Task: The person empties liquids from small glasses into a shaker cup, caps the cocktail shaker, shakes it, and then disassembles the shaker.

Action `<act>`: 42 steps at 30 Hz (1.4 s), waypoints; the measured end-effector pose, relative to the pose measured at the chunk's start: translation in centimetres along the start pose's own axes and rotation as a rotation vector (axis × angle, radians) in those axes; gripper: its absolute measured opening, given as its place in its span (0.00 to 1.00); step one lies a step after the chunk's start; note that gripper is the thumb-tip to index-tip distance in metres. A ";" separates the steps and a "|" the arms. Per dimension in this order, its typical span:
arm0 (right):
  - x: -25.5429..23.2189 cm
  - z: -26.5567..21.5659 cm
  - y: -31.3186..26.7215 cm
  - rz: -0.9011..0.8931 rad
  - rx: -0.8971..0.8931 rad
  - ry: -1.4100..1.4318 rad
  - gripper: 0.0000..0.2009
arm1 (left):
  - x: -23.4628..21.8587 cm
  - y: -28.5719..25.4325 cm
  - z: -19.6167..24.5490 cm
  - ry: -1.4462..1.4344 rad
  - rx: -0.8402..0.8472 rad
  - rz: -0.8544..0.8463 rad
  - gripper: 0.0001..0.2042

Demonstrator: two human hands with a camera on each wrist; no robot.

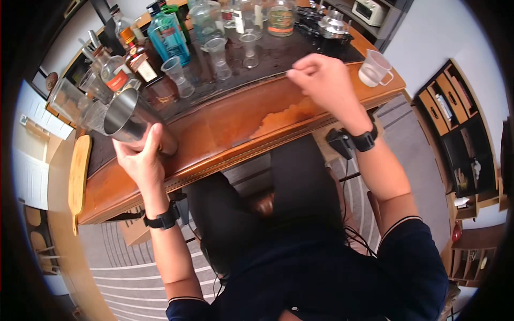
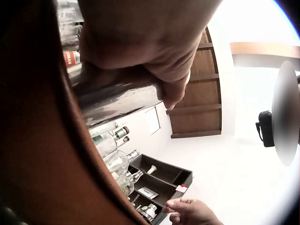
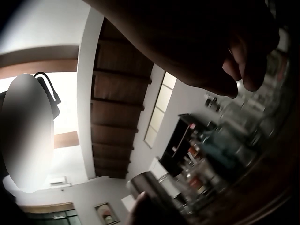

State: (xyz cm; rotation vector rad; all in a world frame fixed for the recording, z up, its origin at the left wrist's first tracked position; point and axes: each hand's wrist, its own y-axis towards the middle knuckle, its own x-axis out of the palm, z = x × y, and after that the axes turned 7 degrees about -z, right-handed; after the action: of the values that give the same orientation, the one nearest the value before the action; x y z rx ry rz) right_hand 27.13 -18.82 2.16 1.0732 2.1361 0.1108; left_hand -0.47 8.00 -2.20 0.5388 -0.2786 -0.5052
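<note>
My left hand (image 1: pixel 142 158) grips a steel shaker tin (image 1: pixel 126 115) at the left end of the wooden bar counter (image 1: pixel 230 128). The tin tilts with its open mouth up and to the left. In the left wrist view my fingers (image 2: pixel 150 37) wrap over the tin's shiny side (image 2: pixel 117 93). My right hand (image 1: pixel 321 80) hangs raised over the counter's right part, fingers curled into a loose fist. Nothing shows plainly between them. The right wrist view shows those dark curled fingers (image 3: pixel 225 42) from below.
A dark bar mat (image 1: pixel 278 53) behind the counter carries a blue bottle (image 1: pixel 168 37), other bottles, jars and clear plastic cups (image 1: pixel 174 69). A white measuring jug (image 1: pixel 373 68) stands at the counter's right end. A wooden board (image 1: pixel 79 171) lies far left, and shelves (image 1: pixel 455 123) stand at right.
</note>
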 end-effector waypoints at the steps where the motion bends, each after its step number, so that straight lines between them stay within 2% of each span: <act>1: -1.8 2.2 0.0 0.068 0.050 -0.077 0.14 | 0.4 -0.1 0.3 -0.003 0.013 -0.016 0.29; 3: -5.5 4.5 -0.1 0.129 0.123 -0.181 0.14 | 1.3 -0.2 1.0 -0.019 0.018 -0.040 0.29; 4: -6.9 4.7 0.3 0.143 0.223 -0.140 0.14 | 2.3 -0.3 1.5 -0.024 0.020 -0.037 0.29; 6: -9.2 6.1 2.4 0.207 0.159 -0.208 0.17 | 4.5 -0.7 2.4 -0.066 0.037 -0.061 0.29; 7: -10.0 5.9 3.7 0.246 0.131 -0.256 0.18 | 4.9 -0.9 2.2 0.004 0.020 -0.092 0.31; 9: -11.4 6.3 7.6 0.324 0.066 -0.454 0.22 | 6.4 -1.1 2.1 0.008 0.008 -0.136 0.33; 11: -12.9 8.6 12.5 0.301 0.049 -0.593 0.26 | 7.2 -1.4 1.4 0.044 0.008 -0.172 0.35; 13: -13.3 7.4 15.4 0.160 0.240 -0.577 0.31 | 8.0 -1.8 1.4 0.053 0.028 -0.164 0.36; 15: -13.2 9.1 17.8 0.163 0.196 -0.584 0.31 | 7.7 -1.8 1.0 0.034 -0.009 -0.172 0.37; 16: -13.0 8.2 18.2 0.108 0.201 -0.697 0.31 | 7.7 -1.9 1.0 0.024 -0.018 -0.183 0.37; 17: -12.7 9.1 18.9 0.147 0.208 -0.694 0.28 | 7.7 -1.9 1.0 0.017 -0.026 -0.191 0.38; 19: -11.9 9.8 19.4 0.159 0.113 -0.801 0.27 | 7.6 -1.7 0.7 -0.001 -0.030 -0.199 0.40; 20: -11.9 9.4 19.5 0.046 0.245 -0.713 0.26 | 7.7 -1.7 0.9 -0.023 -0.035 -0.209 0.41; 21: -11.6 9.4 19.5 0.030 0.293 -0.672 0.25 | 7.8 -1.7 1.0 -0.048 -0.041 -0.222 0.41; 23: -11.2 10.8 20.1 0.097 0.231 -0.778 0.24 | 7.8 -1.6 1.0 -0.018 -0.035 -0.229 0.43; 27: -11.5 11.9 20.4 0.116 0.268 -0.763 0.24 | 7.9 -1.8 1.1 -0.053 -0.066 -0.227 0.43; 29: -11.8 10.5 19.6 0.027 0.332 -0.679 0.25 | 8.1 -1.8 1.5 -0.109 -0.055 -0.244 0.42; 30: -11.8 11.7 19.6 0.127 0.218 -0.696 0.25 | 8.2 -1.8 1.9 -0.130 -0.085 -0.241 0.43; 33: -12.6 10.3 19.3 0.220 0.115 -0.857 0.29 | 7.8 -1.5 0.9 -0.042 -0.004 -0.244 0.44; 35: -12.5 7.5 18.5 0.244 0.124 -0.661 0.33 | 7.9 -1.5 1.0 -0.060 -0.002 -0.236 0.45; 37: -11.8 3.9 17.4 0.248 -0.080 -0.464 0.31 | 7.9 -1.4 1.1 -0.049 0.019 -0.254 0.45; 39: -10.2 -1.6 15.2 0.020 -0.184 -0.033 0.25 | 8.0 -1.5 1.2 -0.067 0.011 -0.247 0.44; 40: -9.1 -5.5 13.4 -0.040 -0.288 -0.091 0.18 | 7.9 -1.5 1.2 -0.064 0.017 -0.257 0.44; 41: -6.6 -13.9 8.7 0.027 -0.103 -0.167 0.23 | 7.9 -1.4 1.3 -0.060 0.024 -0.267 0.44; 42: -5.9 -12.8 9.5 -0.157 -0.195 0.201 0.25 | 7.9 -1.5 1.2 -0.069 0.024 -0.269 0.44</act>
State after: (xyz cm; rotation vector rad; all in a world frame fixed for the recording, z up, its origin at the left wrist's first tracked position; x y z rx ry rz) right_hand 27.42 -13.93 18.42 0.8076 2.3246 0.3577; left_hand 5.15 2.25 -1.02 0.5862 -0.2791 -0.7831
